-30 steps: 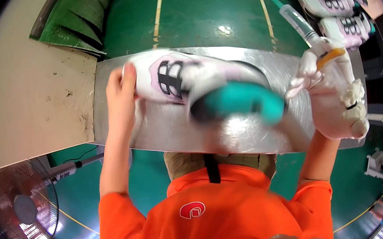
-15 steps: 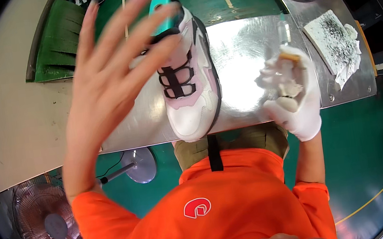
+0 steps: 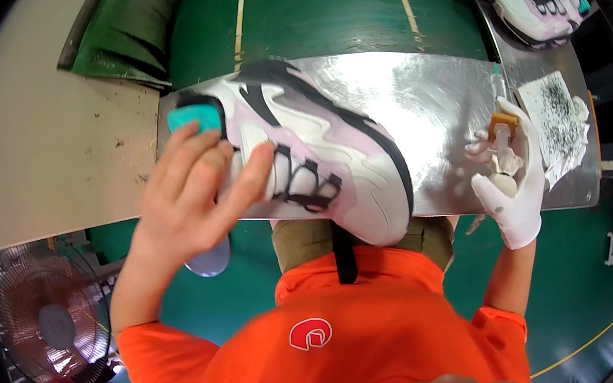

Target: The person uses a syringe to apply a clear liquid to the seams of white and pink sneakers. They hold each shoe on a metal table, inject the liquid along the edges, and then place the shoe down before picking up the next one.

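My left hand (image 3: pixel 189 195) is bare and closed round the collar and tongue of a white and pale pink sneaker (image 3: pixel 327 138) with black laces and a teal heel lining. The sneaker lies tilted above the metal table, its toe toward my body past the near edge and its dark sole edge to the upper right. At the right, my right hand (image 3: pixel 515 187), in a white glove with bare fingertips, is wrapped round a syringe (image 3: pixel 502 136) with an amber flange and pale plunger. Its narrow teal tip points away from me. The glove hides part of it.
Beside my right hand lies a white pad with black specks (image 3: pixel 550 113) and crumpled tissue. Several similar sneakers (image 3: pixel 542 13) stand at the far right. A green conveyor belt (image 3: pixel 325 11) runs beyond the metal table (image 3: pixel 429 121), below a green flap curtain (image 3: pixel 124 37). A fan (image 3: pixel 53 325) stands lower left.
My left hand has gone from spread fingers over the sneaker to gripping its collar. The sneaker has turned, its toe swinging rightward and nearer me. The right hand still holds the syringe; the view has shifted.
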`<state>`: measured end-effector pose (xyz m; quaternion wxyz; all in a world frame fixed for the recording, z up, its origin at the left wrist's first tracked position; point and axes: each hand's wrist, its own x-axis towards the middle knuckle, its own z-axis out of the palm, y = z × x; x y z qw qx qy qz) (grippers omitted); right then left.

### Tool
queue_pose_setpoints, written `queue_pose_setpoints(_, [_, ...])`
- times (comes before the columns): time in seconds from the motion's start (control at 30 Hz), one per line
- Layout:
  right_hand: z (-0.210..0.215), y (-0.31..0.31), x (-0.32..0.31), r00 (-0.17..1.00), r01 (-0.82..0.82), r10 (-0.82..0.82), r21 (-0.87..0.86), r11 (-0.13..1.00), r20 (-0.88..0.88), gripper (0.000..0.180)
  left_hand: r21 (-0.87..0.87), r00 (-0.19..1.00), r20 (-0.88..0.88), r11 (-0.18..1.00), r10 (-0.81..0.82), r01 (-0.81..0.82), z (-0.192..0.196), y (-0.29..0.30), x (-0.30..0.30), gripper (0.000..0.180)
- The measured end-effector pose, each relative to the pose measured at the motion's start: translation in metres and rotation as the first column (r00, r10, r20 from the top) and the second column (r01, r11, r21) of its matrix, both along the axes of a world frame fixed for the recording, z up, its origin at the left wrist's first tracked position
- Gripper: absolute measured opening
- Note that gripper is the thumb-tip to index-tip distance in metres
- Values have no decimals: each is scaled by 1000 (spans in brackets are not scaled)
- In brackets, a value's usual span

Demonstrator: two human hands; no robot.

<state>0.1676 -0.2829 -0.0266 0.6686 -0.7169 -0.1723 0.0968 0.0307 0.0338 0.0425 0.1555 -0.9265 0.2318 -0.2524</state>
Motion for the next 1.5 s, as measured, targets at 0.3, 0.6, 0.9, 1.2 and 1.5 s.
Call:
queue_pose_setpoints(0.3, [11, 78, 18, 864, 57, 167, -421, 905, 475, 68, -144, 985, 41, 977, 166, -159, -26, -10, -35, 38])
queue_pose_setpoints(0.6, [30, 103, 25, 854, 48, 276, -595, 802, 440, 68, -191, 985, -29, 966, 170, -173, -22, -11, -28, 35])
queue_pose_setpoints(0.9, [30, 81, 13, 956, 7, 148, -524, 852, 252, 69, -207, 983, -42, 961, 177, -182, -20, -14, -24, 40])
queue_pose_setpoints(1.2, [13, 73, 11, 953, -6, 168, -541, 841, 251, 72, -230, 982, -32, 955, 186, -188, -18, -17, -22, 44])
queue_pose_setpoints(1.5, [14, 75, 10, 869, 155, 156, -558, 816, 469, 67, -234, 980, -41, 951, 195, -199, -19, -17, -22, 45])
